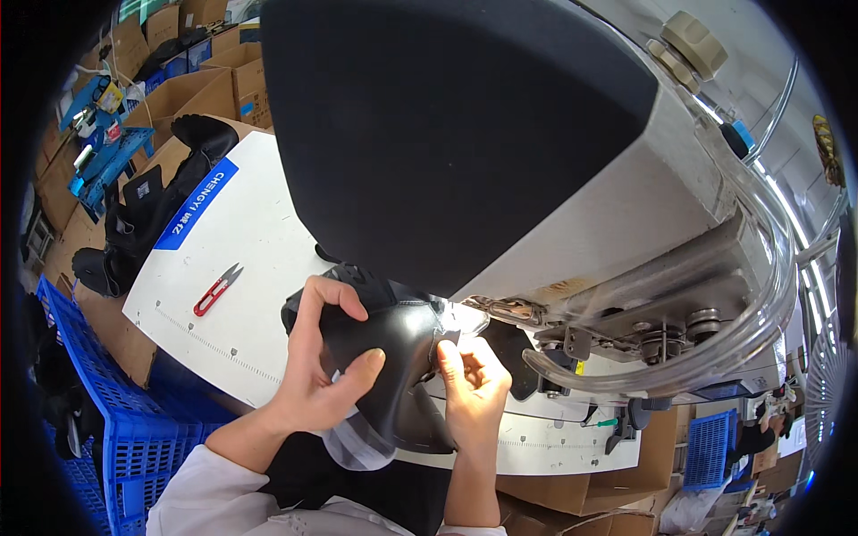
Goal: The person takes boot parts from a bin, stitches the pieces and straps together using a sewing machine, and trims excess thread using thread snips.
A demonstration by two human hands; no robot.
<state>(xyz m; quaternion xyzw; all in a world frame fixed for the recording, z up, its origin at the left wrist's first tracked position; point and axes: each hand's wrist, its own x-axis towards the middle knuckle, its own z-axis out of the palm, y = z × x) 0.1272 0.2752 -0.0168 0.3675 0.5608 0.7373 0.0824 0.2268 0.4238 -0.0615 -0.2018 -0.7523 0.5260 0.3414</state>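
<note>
One spread left hand (317,384) steadies a black boot (393,339) while the right hand (475,391) pinches its edge, apparently aligning it for slow, careful feeding.

Red-handled snips (215,291) lie on the white table (268,228) near its left edge, blades turned toward the far side; a blue strip (197,204) runs along that left edge, and a printed scale (210,340) follows the near edge; a blue crate (152,447) stands just off the near left corner; past the left edge are a blue stool (114,170) and open cardboard boxes (188,100); another carton (617,489) sits below the near right corner, with a blue basket (709,449) beyond the right edge.
</note>
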